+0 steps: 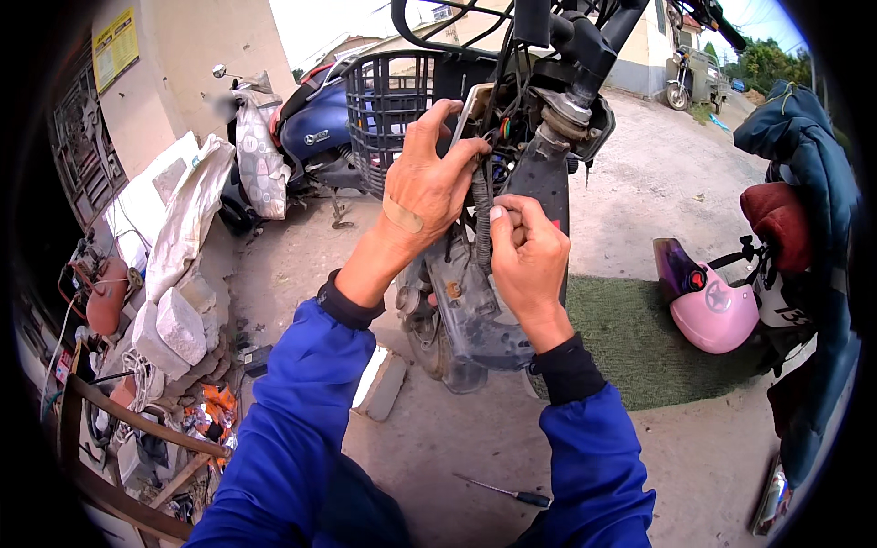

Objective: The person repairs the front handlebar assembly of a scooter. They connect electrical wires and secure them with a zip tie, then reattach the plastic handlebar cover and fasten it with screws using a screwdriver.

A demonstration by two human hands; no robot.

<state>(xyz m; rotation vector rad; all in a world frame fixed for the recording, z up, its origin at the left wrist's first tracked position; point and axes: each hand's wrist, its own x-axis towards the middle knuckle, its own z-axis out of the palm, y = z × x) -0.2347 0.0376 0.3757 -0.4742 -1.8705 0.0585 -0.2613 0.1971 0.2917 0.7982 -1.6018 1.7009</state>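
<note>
In front of me stands a scooter's opened front end, with bundled wires (513,100) showing below the steering column (552,137). My left hand (427,187), with a plaster on its wrist, has thumb and forefinger at a flat, pale-edged box (471,111) beside the wires. Those fingers seem to grip its edge. A ribbed black cable sleeve (482,224) runs down between my hands. Just right of it, my right hand (530,251) is closed, thumb against curled fingers. Whatever it pinches is too small to make out.
A screwdriver (530,498) lies on the ground near my legs. A black basket (388,114) is at the scooter's left, with a blue scooter (315,137) behind. Rubble (181,327) and a wooden frame (137,420) line the left. A pink helmet (717,315) hangs at right over a green mat (630,352).
</note>
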